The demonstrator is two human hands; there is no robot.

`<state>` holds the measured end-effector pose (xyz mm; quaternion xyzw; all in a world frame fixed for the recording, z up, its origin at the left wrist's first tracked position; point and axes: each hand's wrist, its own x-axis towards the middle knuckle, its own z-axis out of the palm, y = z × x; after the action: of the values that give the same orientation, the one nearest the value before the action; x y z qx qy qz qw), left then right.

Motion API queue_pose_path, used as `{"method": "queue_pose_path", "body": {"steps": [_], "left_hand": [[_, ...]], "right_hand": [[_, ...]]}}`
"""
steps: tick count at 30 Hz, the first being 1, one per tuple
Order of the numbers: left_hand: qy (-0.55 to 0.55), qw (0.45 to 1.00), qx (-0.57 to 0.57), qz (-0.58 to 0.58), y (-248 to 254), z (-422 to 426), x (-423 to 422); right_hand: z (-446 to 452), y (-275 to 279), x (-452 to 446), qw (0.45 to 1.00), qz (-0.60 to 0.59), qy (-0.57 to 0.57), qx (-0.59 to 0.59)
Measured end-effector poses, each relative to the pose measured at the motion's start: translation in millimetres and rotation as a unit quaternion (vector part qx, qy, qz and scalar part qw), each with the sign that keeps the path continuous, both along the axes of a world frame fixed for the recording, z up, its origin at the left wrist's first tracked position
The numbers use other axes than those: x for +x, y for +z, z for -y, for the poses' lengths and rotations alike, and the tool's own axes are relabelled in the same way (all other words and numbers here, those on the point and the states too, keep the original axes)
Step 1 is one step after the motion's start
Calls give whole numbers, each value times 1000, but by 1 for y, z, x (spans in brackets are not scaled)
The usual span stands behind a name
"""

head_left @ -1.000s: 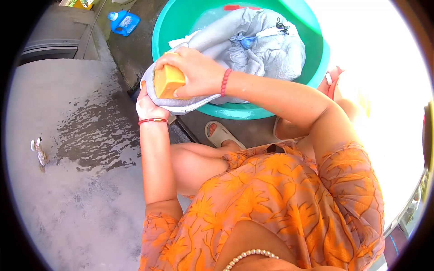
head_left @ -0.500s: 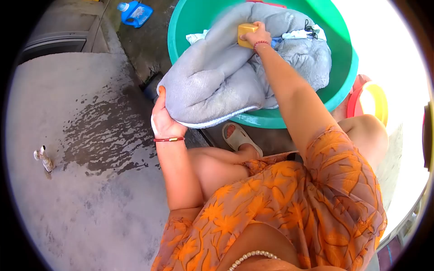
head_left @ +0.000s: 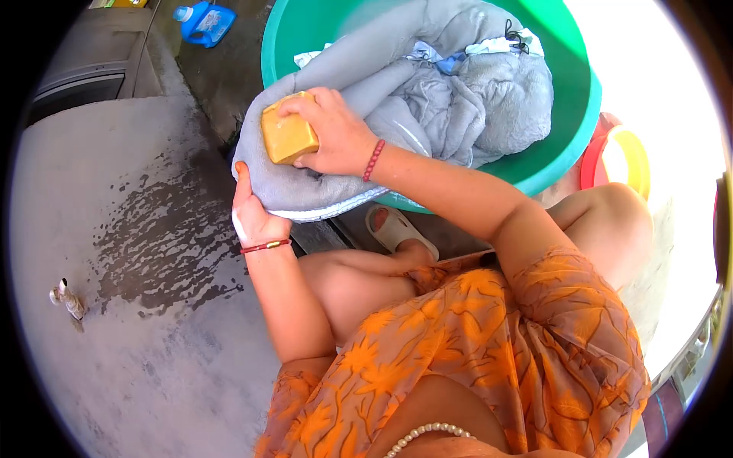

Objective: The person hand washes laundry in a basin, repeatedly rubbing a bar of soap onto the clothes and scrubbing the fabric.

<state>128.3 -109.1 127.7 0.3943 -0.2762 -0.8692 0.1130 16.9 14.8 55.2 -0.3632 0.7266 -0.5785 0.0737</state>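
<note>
Grey cloth (head_left: 427, 99), soft and probably heavy, drapes over the left side of the green tub (head_left: 589, 114); my left hand (head_left: 259, 217) supports its edge, a sensible hold, while my right hand (head_left: 336, 137) grips a likely slippery yellow block (head_left: 289, 137).

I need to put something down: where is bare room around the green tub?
Bare: the grey slab below its wet patch, beside the left arm; floor between the blue bottle and the tub. Crowded: the tub's left rim, with cloth, yellow block, left hand and right hand.

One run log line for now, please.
left hand: holds grey cloth | right hand: holds yellow block on cloth | cloth: partly in green tub
</note>
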Motion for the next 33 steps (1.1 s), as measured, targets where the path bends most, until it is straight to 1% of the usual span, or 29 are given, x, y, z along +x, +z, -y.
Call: {"method": "queue_pose_path", "body": {"steps": [2, 4, 6, 9, 12, 13, 16, 17, 18, 19, 20, 22, 23, 24, 25, 26, 27, 28, 29, 30, 31, 32, 33], "left_hand": [[14, 997, -51, 50, -4, -9, -3], [-22, 998, -37, 45, 3, -24, -8], [-54, 998, -14, 21, 2, -32, -11], [-49, 998, 0, 25, 5, -31, -14], [-43, 999, 2, 24, 6, -28, -15], [-42, 999, 0, 26, 6, -27, -14], [-26, 998, -27, 43, 7, -23, -12], [-33, 999, -25, 23, 7, -21, -13], [-40, 999, -21, 2, 8, -21, -12], [-40, 999, -33, 0, 10, -22, -14], [-65, 994, -84, 5, 6, -22, -18], [-105, 976, -190, 16, 0, -25, -25], [-149, 949, -276, 21, 1, -33, -32], [-169, 923, -340, 59, -8, -36, -38], [-192, 907, -371, 62, -16, -41, -45], [-213, 889, -399, 66, -25, -46, -51], [-234, 876, -415, 75, -38, -47, -53], [-254, 862, -430, 86, -53, -45, -52], [-275, 841, -456, 98, -65, -42, -51], [-273, 840, -459, 90, -78, -39, -49], [-281, 847, -441, 99, -74, -41, -49], [-291, 851, -425, 104, -69, -42, -52], [-281, 860, -414, 94, -70, -41, -57]], "right_hand": [[3, -31, -29, 996, -3, -60, 59], [2, -68, -62, 986, 64, -134, 72], [-3, -93, -97, 970, 208, -110, 63], [-7, -120, -127, 952, 305, -4, 3], [-16, -130, -132, 917, 382, 15, -111], [-19, -131, -133, 908, 404, 1, -116], [-29, -123, -130, 920, 376, 70, -80], [-31, -118, -128, 925, 345, 121, -105], [-35, -108, -124, 942, 301, 133, -61], [-33, -105, -119, 954, 245, 166, -57], [-33, -102, -113, 971, 132, 200, -22], [-31, -81, -100, 962, 116, 243, -37], [-33, -81, -99, 968, 79, 239, -5], [-34, -83, -100, 971, 40, 235, 27], [-36, -77, -103, 971, 2, 231, 60], [-43, -71, -128, 938, 148, 308, 66], [-52, -57, -163, 876, 291, 378, 71], [-56, -64, -196, 935, 131, 317, 94], [-58, -74, -233, 962, -35, 247, 109], [-59, -75, -270, 957, -101, 130, 240], [-63, -76, -294, 919, -161, 3, 361], [-69, -93, -295, 914, -128, -60, 381], [-70, -121, -293, 914, -98, -62, 388]]}}
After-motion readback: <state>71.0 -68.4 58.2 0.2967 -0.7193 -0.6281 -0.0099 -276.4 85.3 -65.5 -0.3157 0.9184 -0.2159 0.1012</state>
